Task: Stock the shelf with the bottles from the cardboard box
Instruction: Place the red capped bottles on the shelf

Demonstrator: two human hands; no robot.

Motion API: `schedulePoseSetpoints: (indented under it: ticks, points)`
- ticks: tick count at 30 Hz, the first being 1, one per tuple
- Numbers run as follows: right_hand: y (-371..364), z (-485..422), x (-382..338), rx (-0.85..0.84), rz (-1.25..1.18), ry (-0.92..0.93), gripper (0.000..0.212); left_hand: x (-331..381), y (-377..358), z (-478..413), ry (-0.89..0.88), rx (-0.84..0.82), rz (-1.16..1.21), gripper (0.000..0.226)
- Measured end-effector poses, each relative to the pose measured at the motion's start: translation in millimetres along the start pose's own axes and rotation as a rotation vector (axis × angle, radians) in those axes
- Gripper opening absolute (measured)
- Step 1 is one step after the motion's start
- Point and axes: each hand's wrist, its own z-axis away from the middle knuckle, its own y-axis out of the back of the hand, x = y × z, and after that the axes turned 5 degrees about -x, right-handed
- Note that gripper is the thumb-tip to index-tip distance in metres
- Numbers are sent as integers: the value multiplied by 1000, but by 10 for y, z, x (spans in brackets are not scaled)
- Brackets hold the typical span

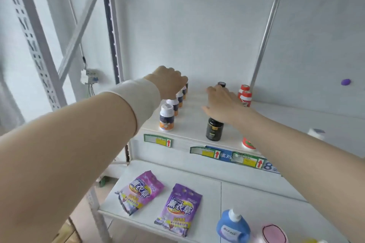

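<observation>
On the white shelf [193, 124] a row of white-capped bottles [167, 117] with purple and orange labels runs front to back at the left. My left hand [167, 82] reaches over that row, fingers curled down on the rearmost bottle. To the right stands a row of black bottles [214, 129]. My right hand [223, 102] hovers flat over them with fingers spread, hiding the middle of the row. Red bottles with white caps [245, 94] stand further right. A corner of the cardboard box [67, 232] shows at the bottom left.
The lower shelf carries two purple bags [178, 209], a blue detergent bottle [233, 227] and a pink-lidded tub [274, 235]. Price tags [158, 140] line the shelf edge. A slanted metal post [266, 33] rises behind the red bottles. Another white-capped item [316, 133] sits at the right.
</observation>
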Motion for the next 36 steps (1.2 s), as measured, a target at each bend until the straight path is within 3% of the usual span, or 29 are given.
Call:
schedulePoseSetpoints:
  ticks: [8, 19, 30, 36]
  points:
    - [-81, -179, -1839, -3, 32, 263, 44, -1253, -708, 1325, 168, -129, -16, 49]
    - [-1032, -483, -5078, -207, 42, 623, 50, -2782, -2902, 3405, 405, -492, 156, 46]
    - [-3309, -870, -7306, -574, 69, 927, 50, -3061, -5658, 4569, 630, -902, 533, 51]
    - [-4686, -1019, -7759, -881, 203, 1002, 49, -2723, -7148, 4826, 863, -1080, 954, 42]
